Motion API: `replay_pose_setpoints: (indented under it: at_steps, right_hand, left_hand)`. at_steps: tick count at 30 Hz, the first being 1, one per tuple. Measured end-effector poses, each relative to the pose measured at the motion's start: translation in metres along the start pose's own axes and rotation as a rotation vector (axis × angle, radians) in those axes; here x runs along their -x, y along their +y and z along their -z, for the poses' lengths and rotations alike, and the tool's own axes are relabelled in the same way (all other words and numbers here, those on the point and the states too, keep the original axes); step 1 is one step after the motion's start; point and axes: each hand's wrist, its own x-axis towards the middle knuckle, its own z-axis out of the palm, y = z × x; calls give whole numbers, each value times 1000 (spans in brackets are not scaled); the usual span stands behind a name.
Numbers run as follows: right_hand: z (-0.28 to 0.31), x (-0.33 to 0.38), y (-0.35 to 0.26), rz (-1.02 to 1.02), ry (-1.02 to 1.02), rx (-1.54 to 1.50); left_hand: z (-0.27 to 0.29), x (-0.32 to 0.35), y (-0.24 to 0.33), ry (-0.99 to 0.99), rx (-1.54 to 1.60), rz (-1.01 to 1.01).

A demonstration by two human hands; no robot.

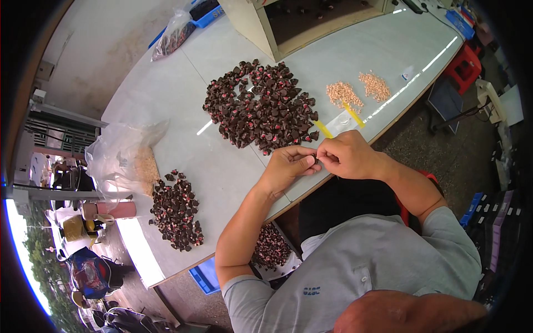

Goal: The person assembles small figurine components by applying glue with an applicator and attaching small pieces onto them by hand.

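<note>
Close together at the table's near edge, my two hands meet fingertip to fingertip. My left hand [287,168] is closed, pinching a small dark part [316,159] between thumb and fingers. Against that same part, my right hand [348,154] presses its thumb and forefinger; whether it grips anything else is hidden. Just beyond them spreads a big pile of small dark brown parts with red-pink spots [258,105]. To the right lie two little heaps of tiny beige pieces, one nearer [343,93] and one farther [375,86]. Yellow tape strips [323,129] mark the tabletop beside my right hand.
A smaller pile of dark parts [176,211] lies at left, beside a clear plastic bag [125,164] holding beige pieces. A pink cylinder [116,209] is at the left edge. An open-fronted box [250,28] stands at the back. Below the table is a tray of parts [272,250].
</note>
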Motion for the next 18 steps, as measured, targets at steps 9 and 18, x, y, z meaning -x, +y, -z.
replay_pose_setpoints:
  at_steps: [9, 18]
  right_hand:
    - [13, 7, 5, -128, 88, -121]
    - [107, 44, 85, -536, 292, 345]
  left_hand:
    - [-1, -2, 1, 12, -21, -3]
    - [0, 0, -1, -2, -41, 16]
